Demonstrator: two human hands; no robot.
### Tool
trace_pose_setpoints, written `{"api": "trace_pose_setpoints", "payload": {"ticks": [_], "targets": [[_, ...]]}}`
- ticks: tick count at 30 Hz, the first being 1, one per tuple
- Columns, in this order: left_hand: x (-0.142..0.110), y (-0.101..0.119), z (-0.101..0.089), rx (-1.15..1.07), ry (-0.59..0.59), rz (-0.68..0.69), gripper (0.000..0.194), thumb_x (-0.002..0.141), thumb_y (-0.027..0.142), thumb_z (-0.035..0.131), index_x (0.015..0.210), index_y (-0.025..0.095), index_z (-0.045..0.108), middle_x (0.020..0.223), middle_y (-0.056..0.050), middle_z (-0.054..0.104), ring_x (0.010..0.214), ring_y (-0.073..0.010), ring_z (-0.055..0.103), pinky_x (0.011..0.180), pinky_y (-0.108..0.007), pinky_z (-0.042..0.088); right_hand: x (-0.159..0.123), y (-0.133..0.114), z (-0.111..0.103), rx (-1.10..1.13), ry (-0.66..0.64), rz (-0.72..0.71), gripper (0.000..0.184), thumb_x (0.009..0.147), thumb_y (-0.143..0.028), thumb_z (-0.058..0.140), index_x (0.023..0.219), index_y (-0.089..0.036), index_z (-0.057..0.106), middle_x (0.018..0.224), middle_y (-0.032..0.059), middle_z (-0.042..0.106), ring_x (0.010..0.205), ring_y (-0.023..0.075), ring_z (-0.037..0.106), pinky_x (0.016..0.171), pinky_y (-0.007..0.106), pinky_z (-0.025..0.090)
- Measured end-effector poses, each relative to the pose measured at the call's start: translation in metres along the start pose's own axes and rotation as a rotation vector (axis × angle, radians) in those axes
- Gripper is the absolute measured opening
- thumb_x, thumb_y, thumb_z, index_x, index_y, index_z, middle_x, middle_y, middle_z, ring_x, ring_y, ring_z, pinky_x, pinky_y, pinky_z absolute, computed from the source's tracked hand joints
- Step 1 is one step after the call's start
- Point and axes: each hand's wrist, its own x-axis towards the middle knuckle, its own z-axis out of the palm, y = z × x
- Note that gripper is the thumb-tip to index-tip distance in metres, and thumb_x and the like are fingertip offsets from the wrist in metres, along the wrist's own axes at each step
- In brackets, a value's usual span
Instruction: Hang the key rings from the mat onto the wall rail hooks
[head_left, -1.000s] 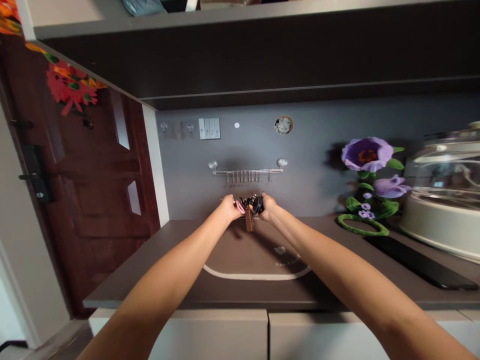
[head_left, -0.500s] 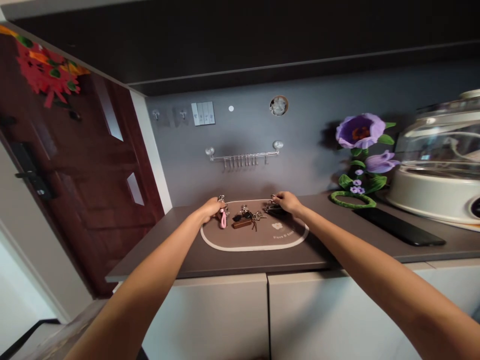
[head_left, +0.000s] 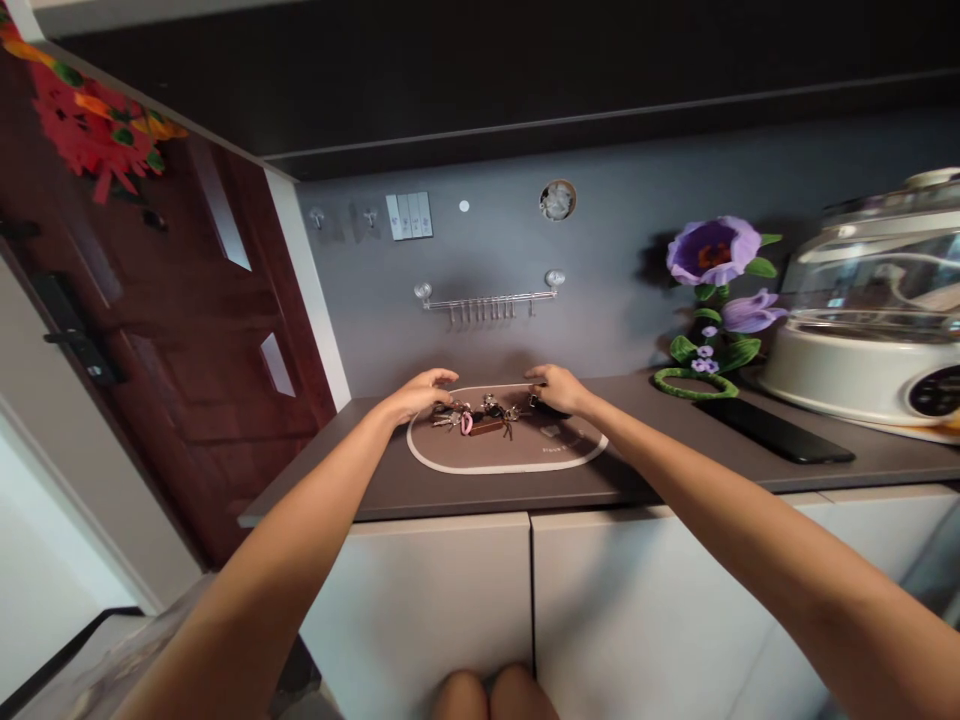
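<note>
The likeliest trouble here is tangling; the metal keys point(head_left: 448, 420), the pink loop point(head_left: 467, 424) and the brown bar point(head_left: 487, 427) lie crowded together on the mat point(head_left: 495, 456), so a ring or strap caught under its neighbour could drag another piece along if one were lifted. Flat keys may also be awkward to pinch, since little of them stands proud of the mat; a firm press or sideways sweep could ruck or slide the mat on the counter point(head_left: 360, 460). The dark item point(head_left: 553, 408) beneath the right hand point(head_left: 561, 388) might be nudged by the palm or fingers — it sits close under them and is partly hidden.

As for position, the left hand point(head_left: 420, 396) is open at the left end of the mat, fingers stretched inward and apparently gripping nothing; the metal keys lie just beside and below its fingertips, the pink loop a little farther in. The right hand also looks open, fingers and thumb apart — whether it touches the dark item, I cannot tell. The brown bar lies between the two hands, nearer the person than the fingertips; whether the pink loop is joined to it is too small to make out.
</note>
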Motion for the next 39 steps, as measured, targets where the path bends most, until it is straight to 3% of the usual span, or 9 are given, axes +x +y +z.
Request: {"api": "trace_pose_setpoints", "payload": {"ticks": [2,4,7,12,16,26,31,35,39], "targets": [[-0.009,0.010,0.005,-0.018,-0.090,0.019,0.022,0.061,0.002,0.063,0.079,0.014,0.062,0.085,-0.004,0.061,0.070,-0.0089,0.058,0.063,-0.017,0.043,-0.007,-0.019,0.003,0.051,-0.061,-0.091,0.018,0.060,-0.009,0.065,0.075,-0.018,0.066,0.087,0.0036,0.065,0.086,0.0163,0.057,0.084,0.027,0.039],[-0.017,0.017,0.010,-0.063,-0.174,0.037,0.009,0.066,0.015,0.065,0.072,0.013,0.060,0.072,-0.003,0.061,0.062,-0.0087,0.056,0.059,-0.019,0.042,-0.018,-0.040,0.005,0.163,-0.240,-0.090,0.009,0.066,-0.022,0.065,0.073,-0.016,0.065,0.077,0.0030,0.064,0.071,0.0127,0.056,0.071,0.024,0.043],[-0.029,0.017,0.019,-0.169,-0.272,0.033,0.032,0.071,0.035,0.062,0.052,0.014,0.047,0.045,0.002,0.046,0.042,-0.0058,0.044,0.047,-0.019,0.037,-0.035,-0.066,0.010,0.394,-0.539,-0.011,0.036,0.074,-0.046,0.053,0.061,-0.014,0.059,0.056,0.0022,0.057,0.050,0.0086,0.049,0.054,0.021,0.040],[-0.045,-0.005,0.027,-0.418,-0.304,-0.146,0.059,0.073,0.062,0.041,0.039,0.018,0.022,0.031,0.006,0.018,0.029,-0.0040,0.022,0.035,-0.019,0.023,-0.056,-0.070,0.027,0.729,-0.487,0.297,0.062,0.075,-0.068,0.022,0.039,-0.019,0.030,0.033,-0.0048,0.024,0.032,0.0046,0.020,0.034,0.019,0.023],[-0.053,-0.023,0.025,-0.610,-0.197,-0.206,0.061,0.072,0.069,0.028,0.040,0.019,0.016,0.030,0.005,0.015,0.028,-0.0038,0.017,0.032,-0.019,0.016,-0.062,-0.053,0.036,0.889,-0.419,0.407,0.063,0.072,-0.072,0.011,0.039,-0.020,0.020,0.033,-0.0054,0.018,0.031,0.0046,0.016,0.032,0.018,0.018],[-0.053,-0.028,0.021,-0.708,-0.083,-0.217,0.060,0.071,0.071,0.026,0.042,0.019,0.015,0.030,0.005,0.015,0.028,-0.0041,0.016,0.032,-0.020,0.013,-0.063,-0.047,0.038,0.892,-0.316,0.424,0.061,0.069,-0.076,0.010,0.041,-0.022,0.019,0.032,-0.0056,0.018,0.031,0.0057,0.017,0.035,0.020,0.019],[-0.053,-0.028,0.021,-0.697,-0.097,-0.207,0.059,0.072,0.070,0.028,0.043,0.019,0.017,0.031,0.006,0.015,0.028,-0.0042,0.015,0.033,-0.020,0.012,-0.061,-0.048,0.039,0.897,-0.323,0.409,0.061,0.069,-0.076,0.011,0.043,-0.022,0.021,0.033,-0.0057,0.018,0.032,0.0061,0.017,0.035,0.021,0.019],[-0.048,-0.021,0.019,-0.634,-0.133,-0.196,0.056,0.074,0.066,0.031,0.047,0.018,0.031,0.034,0.006,0.021,0.029,-0.0037,0.017,0.033,-0.019,0.012,-0.053,-0.052,0.043,0.910,-0.364,0.362,0.060,0.071,-0.074,0.017,0.045,-0.020,0.027,0.035,-0.0053,0.023,0.033,0.0061,0.019,0.035,0.021,0.018],[-0.034,-0.007,0.015,-0.540,-0.026,-0.094,0.038,0.078,0.051,0.046,0.064,0.015,0.046,0.041,0.006,0.033,0.032,-0.0034,0.026,0.036,-0.017,0.018,-0.039,-0.065,0.053,0.891,-0.324,0.273,0.053,0.075,-0.066,0.031,0.054,-0.019,0.042,0.039,-0.0051,0.033,0.035,0.0061,0.026,0.038,0.020,0.022]]}}
